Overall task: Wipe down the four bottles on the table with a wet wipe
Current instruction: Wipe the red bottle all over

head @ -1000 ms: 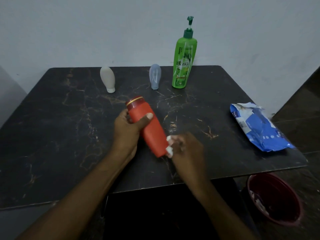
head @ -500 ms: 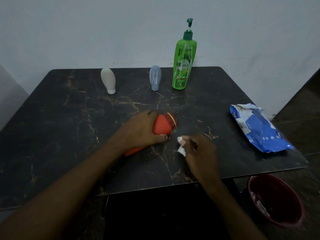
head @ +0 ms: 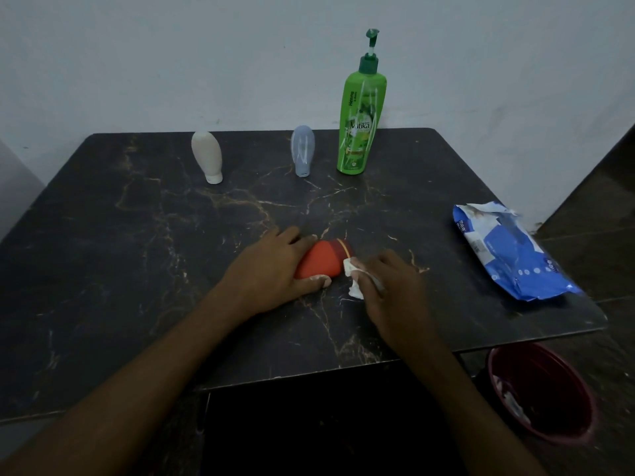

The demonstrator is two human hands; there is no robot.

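An orange bottle (head: 323, 261) with a dark red cap lies on its side on the black marble table (head: 137, 255), cap pointing to the far right. My left hand (head: 264, 273) grips its body from above. My right hand (head: 388, 286) pinches a crumpled white wet wipe (head: 354, 274) that touches the bottle near the cap. Along the table's far edge stand a white bottle (head: 207, 156), a pale blue bottle (head: 302, 152) and a tall green pump bottle (head: 360, 121).
A blue pack of wet wipes (head: 508, 255) lies at the table's right side. On the floor below the table's near right corner sits a dark red bowl (head: 539, 393) with white scraps inside. A pale wall rises right behind the table.
The orange bottle went from tilted upright in my left hand to lying on the table, cap to the right. My right hand brought the wipe from its base to near its cap.
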